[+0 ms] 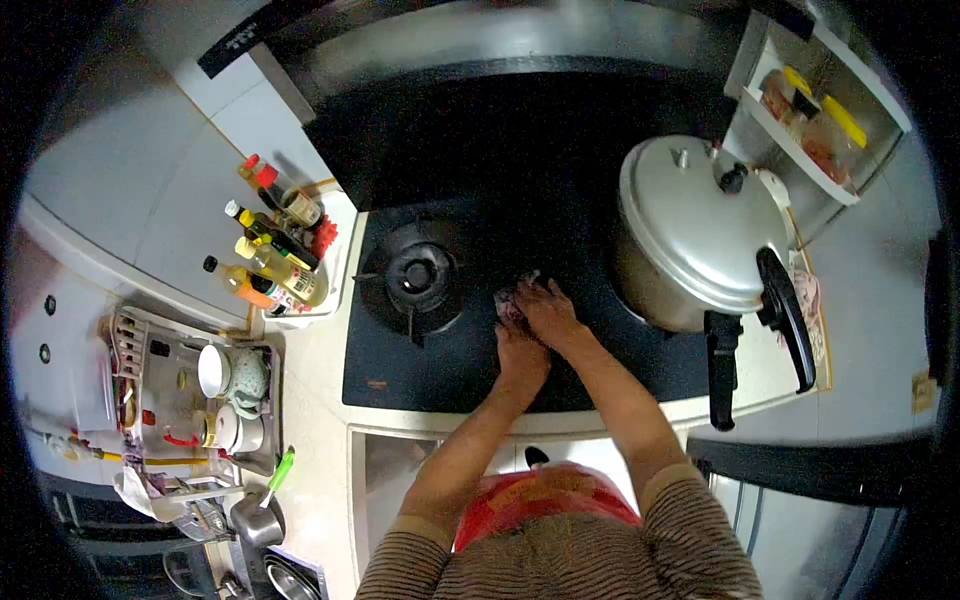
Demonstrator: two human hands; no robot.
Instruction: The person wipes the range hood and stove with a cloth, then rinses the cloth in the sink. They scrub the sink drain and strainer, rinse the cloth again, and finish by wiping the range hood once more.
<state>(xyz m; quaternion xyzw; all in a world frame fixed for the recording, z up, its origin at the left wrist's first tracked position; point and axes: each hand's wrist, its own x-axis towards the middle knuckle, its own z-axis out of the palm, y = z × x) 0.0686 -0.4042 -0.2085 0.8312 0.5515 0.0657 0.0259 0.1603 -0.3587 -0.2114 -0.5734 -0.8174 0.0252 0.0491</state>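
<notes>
A crumpled, patterned cloth (510, 309) lies on the black glass cooktop (590, 375), between the burner and the pressure cooker. My right hand (549, 315) presses down on the cloth's right side with its fingers bent over it. Close below, my left hand (522, 357) grips the cloth's lower end, its fingertips partly hidden. The two hands nearly touch. Left of them is the black gas burner (417, 275) with its pan support. To the right a large silver pressure cooker (700, 230) with black handles stands with its lid on.
Several sauce bottles (285, 262) stand in a white tray (343, 240) at the back left. A dish rack (265, 455) with cups and a small green-handled pot (258, 518) are along the left counter. The cooker's handles (722, 370) jut over the front edge. A wall shelf (800, 150) hangs at right.
</notes>
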